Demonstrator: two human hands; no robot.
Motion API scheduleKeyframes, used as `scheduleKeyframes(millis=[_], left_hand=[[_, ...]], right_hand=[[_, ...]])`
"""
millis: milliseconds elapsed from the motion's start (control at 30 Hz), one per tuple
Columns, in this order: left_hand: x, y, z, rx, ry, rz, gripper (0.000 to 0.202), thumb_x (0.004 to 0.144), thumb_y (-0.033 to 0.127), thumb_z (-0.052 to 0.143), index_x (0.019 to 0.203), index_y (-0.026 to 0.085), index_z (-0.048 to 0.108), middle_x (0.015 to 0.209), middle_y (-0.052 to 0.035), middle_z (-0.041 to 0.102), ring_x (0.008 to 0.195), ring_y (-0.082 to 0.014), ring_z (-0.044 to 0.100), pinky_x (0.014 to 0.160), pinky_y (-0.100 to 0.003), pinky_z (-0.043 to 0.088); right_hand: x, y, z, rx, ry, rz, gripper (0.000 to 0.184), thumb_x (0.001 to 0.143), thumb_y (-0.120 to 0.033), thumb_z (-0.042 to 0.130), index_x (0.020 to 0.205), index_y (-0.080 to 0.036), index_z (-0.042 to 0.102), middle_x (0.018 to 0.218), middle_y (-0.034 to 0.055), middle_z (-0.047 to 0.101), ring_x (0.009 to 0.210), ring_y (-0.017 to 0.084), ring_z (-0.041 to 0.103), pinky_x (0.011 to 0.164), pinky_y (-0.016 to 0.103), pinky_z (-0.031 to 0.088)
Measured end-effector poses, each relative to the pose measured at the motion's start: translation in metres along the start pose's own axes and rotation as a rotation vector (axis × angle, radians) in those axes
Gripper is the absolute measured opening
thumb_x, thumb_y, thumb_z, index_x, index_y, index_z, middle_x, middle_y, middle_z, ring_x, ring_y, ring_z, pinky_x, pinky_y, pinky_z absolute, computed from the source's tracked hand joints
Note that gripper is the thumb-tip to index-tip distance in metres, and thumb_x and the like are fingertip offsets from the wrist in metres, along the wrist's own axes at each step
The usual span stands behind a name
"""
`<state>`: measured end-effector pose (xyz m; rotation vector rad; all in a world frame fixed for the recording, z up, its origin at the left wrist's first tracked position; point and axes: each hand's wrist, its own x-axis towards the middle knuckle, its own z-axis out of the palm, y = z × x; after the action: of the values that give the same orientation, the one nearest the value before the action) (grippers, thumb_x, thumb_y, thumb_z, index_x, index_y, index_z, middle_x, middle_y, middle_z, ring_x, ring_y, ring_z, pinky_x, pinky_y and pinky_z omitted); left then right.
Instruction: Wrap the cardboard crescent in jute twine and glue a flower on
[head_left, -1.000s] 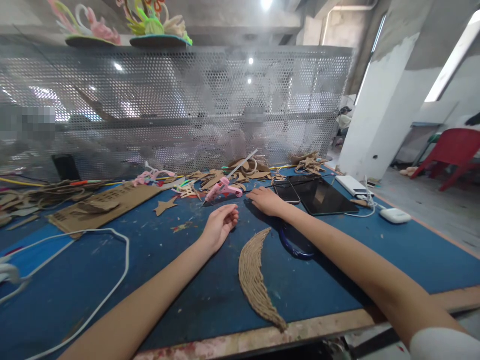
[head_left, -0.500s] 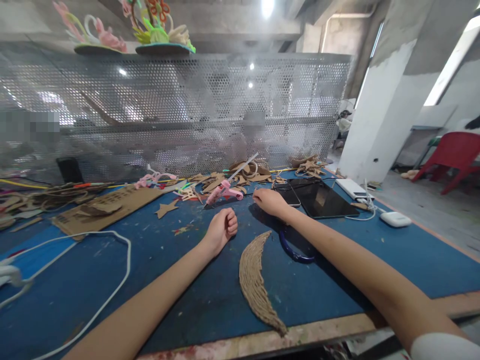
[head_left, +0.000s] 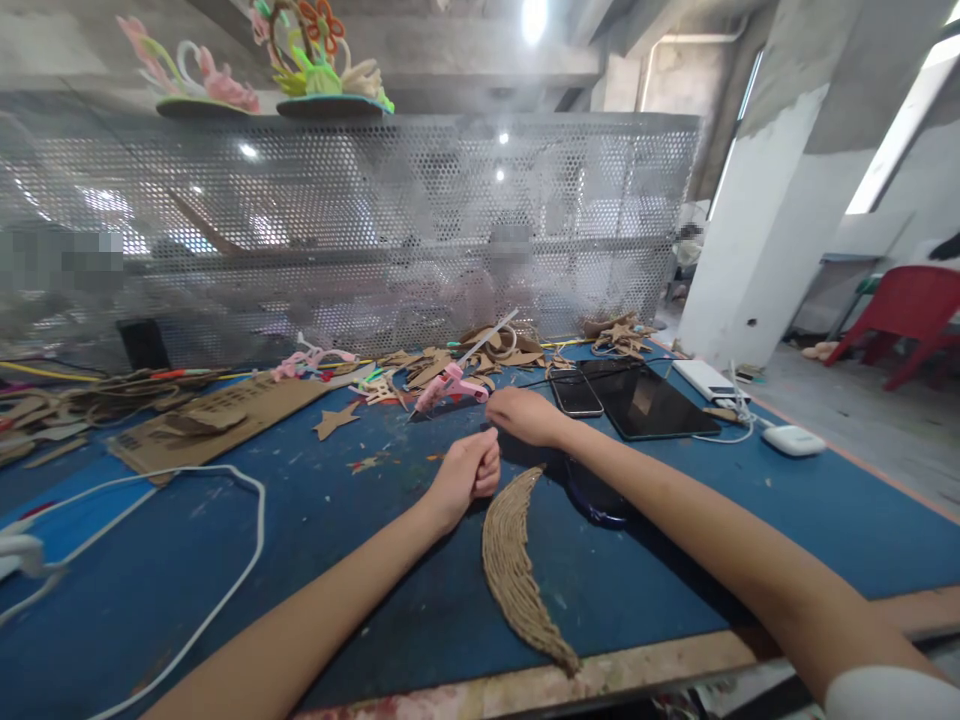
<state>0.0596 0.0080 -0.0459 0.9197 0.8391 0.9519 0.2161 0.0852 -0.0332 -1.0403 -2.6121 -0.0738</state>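
A crescent of coiled brown twine (head_left: 516, 565) lies on the blue table (head_left: 337, 540) near its front edge. My left hand (head_left: 469, 472) rests in a loose fist just left of the crescent's upper tip; what it holds, if anything, is hidden. My right hand (head_left: 525, 415) lies knuckles-up beyond the tip, fingers curled down, close to the pink glue gun (head_left: 448, 383). A dark blue loop (head_left: 592, 497) sits under my right forearm.
Cardboard scraps (head_left: 210, 415) and cut-outs lie along the perforated metal screen (head_left: 375, 220). A phone (head_left: 576, 392), a tablet (head_left: 645, 400), a power bank (head_left: 705, 378) and a white case (head_left: 793, 440) are at the right. A white cable (head_left: 225, 560) loops at the left.
My left hand closed from open-palmed into a fist and moved right toward the crescent's tip. My right hand slid a little left, nearer the glue gun.
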Motion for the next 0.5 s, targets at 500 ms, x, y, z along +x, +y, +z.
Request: scheduleKeyframes(millis=[500], left_hand=[[0.014,0.019,-0.02,-0.417,0.187,-0.05,0.03,0.092,0.031,0.056,0.117,0.015,0.056,0.113,-0.0085,0.06,0.092,-0.0194,0.062,0.077,-0.038,0.055]], right_hand=[[-0.009,0.036,0.017,-0.141,-0.082,0.124,0.033,0.092,-0.03,0.056,0.123,-0.02,0.055,0.133,0.0095,0.051,0.118,0.025,0.051,0.097,0.049,0.044]])
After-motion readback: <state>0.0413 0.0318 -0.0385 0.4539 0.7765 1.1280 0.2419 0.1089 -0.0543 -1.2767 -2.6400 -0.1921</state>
